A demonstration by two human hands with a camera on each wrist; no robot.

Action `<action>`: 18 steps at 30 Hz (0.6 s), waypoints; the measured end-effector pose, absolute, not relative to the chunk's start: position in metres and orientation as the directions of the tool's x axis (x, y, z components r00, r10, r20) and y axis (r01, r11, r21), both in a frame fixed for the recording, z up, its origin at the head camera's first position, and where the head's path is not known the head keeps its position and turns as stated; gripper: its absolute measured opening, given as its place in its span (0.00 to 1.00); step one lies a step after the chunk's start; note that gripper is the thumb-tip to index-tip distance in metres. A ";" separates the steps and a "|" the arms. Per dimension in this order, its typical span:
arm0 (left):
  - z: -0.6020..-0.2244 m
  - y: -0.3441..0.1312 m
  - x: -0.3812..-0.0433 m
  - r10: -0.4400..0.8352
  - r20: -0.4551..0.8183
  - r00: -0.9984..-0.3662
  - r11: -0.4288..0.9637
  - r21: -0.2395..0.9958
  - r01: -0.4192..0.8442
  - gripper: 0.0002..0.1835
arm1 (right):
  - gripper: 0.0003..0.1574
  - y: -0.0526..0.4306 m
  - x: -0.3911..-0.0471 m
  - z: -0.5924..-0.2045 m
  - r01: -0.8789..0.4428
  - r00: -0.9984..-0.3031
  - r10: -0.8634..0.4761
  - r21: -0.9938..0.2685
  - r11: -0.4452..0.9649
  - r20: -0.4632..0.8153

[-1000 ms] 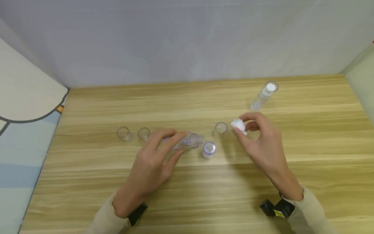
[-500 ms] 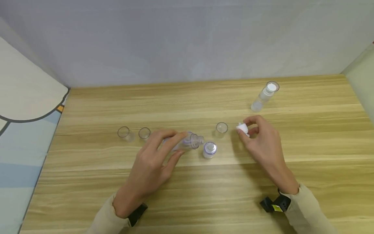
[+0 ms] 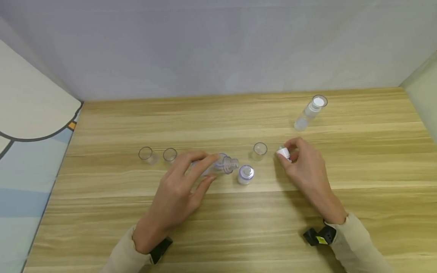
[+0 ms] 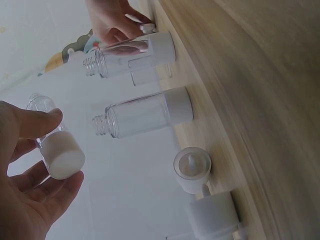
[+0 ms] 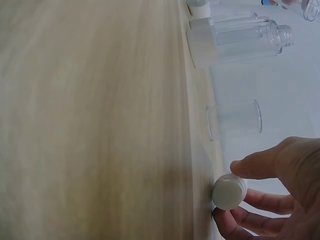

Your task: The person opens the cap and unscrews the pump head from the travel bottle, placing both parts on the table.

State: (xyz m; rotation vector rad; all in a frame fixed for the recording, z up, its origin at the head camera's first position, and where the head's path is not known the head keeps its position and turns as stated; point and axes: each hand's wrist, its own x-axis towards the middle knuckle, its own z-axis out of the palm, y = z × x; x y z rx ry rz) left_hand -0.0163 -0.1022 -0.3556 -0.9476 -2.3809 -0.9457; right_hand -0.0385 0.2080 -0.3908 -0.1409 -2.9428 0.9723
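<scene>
My left hand [image 3: 177, 185] grips a clear bottle [image 4: 62, 150] with a white base, held raised and tilted in the left wrist view. On the right, my right hand [image 3: 305, 167] pinches a small white pump head [image 3: 283, 153] between thumb and fingers. In the right wrist view this pump head [image 5: 229, 192] is right at the tabletop; I cannot tell if it touches. Between the hands an uncapped clear bottle [image 3: 246, 174] stands upright. Another clear bottle [image 4: 150, 116] stands in the left wrist view, mostly hidden by the left hand from above.
Clear open covers [image 3: 260, 149] stand on the wooden table [image 3: 259, 235], with more at the left. A covered bottle [image 3: 308, 113] stands at the back right. White pump pieces [image 4: 215, 215] sit low in the left wrist view. A pale wall [image 3: 218, 49] rises behind.
The right hand has lowered the white pump head toward the tabletop, moving slightly right and nearer, and has turned it more upright. The left hand and its bottle stay nearly still.
</scene>
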 end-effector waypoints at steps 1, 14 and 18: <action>-0.356 -0.102 -0.016 0.444 0.575 -0.687 0.539 0.442 0.718 0.25 | 0.16 0.208 -0.038 -0.391 0.066 -0.995 0.094 -0.590 0.804 0.016; -0.355 -0.102 -0.016 0.449 0.568 -0.690 0.534 0.448 0.717 0.27 | 0.19 0.206 -0.036 -0.394 0.000 -0.997 0.044 -0.548 0.837 0.068; -0.355 -0.102 -0.016 0.450 0.564 -0.693 0.538 0.448 0.714 0.27 | 0.19 0.205 -0.036 -0.395 -0.009 -0.996 0.039 -0.541 0.841 0.076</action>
